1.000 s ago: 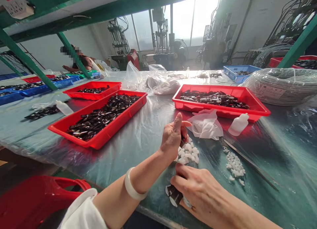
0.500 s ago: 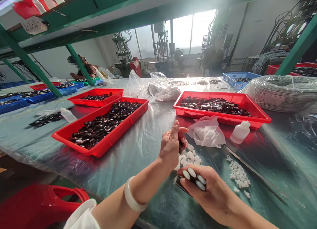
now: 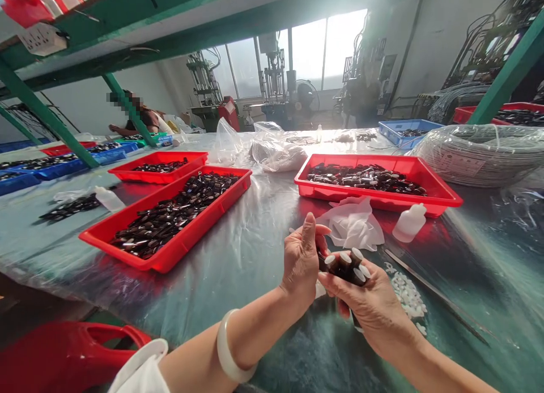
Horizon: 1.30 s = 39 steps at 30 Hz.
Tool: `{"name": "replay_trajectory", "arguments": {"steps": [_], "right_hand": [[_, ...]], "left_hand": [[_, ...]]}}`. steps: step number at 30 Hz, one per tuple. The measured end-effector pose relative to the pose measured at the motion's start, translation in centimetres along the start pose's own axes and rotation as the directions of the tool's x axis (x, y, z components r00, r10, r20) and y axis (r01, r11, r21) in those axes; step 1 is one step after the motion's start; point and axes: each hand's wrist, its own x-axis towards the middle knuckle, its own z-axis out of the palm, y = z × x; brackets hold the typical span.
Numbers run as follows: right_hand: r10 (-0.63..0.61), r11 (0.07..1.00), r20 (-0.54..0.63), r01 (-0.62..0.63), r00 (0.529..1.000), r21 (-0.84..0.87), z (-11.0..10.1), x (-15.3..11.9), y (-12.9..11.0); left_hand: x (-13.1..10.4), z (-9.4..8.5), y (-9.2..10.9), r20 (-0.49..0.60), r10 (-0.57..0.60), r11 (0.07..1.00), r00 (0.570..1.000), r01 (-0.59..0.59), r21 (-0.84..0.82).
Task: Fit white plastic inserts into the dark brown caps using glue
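Observation:
My right hand (image 3: pixel 374 302) is wrapped round several dark pieces (image 3: pixel 346 268) with pale oval ends that point up. Beside it, touching or nearly so, my left hand (image 3: pixel 301 260) is closed with the thumb up, and a dark piece shows partly between its fingers. White bits beneath the hands are mostly hidden. To the right of my right hand, small white pieces (image 3: pixel 408 294) lie in a pile on the plastic-covered table (image 3: pixel 204 302). A white cloth (image 3: pixel 355 226) and a translucent bottle (image 3: pixel 409 223) stand just beyond the hands.
Red trays of dark pieces sit at the left (image 3: pixel 170 223), behind it (image 3: pixel 157 166) and at the right (image 3: pixel 378 183). A long thin metal tool (image 3: pixel 437 297) lies at the right. Beyond are clear bags (image 3: pixel 276 149) and a wrapped coil (image 3: pixel 480 155). A person (image 3: pixel 142 118) is far left.
My right hand has risen toward my left hand, and the pieces in it now tilt more upright. My left hand has shifted slightly right. The view has moved a little.

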Motion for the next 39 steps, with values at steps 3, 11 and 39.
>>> {"name": "replay_trajectory", "arguments": {"steps": [3,11,39], "right_hand": [[-0.05,0.999,-0.051,0.05,0.997,-0.001,-0.3,0.3,-0.3],[-0.081,0.993,-0.144,0.092,0.986,0.07,-1.7,1.3,-1.8],[-0.108,0.986,-0.057,0.115,0.992,0.125,-2.7,1.3,-4.0]], "left_hand": [[-0.2,0.1,-0.3,0.046,0.032,0.999,0.998,-0.033,0.037],[-0.8,0.4,0.2,0.2,-0.107,0.968,0.974,0.057,0.242],[-1.6,-0.2,1.2,0.496,-0.079,0.997,0.864,0.065,0.046]]}}
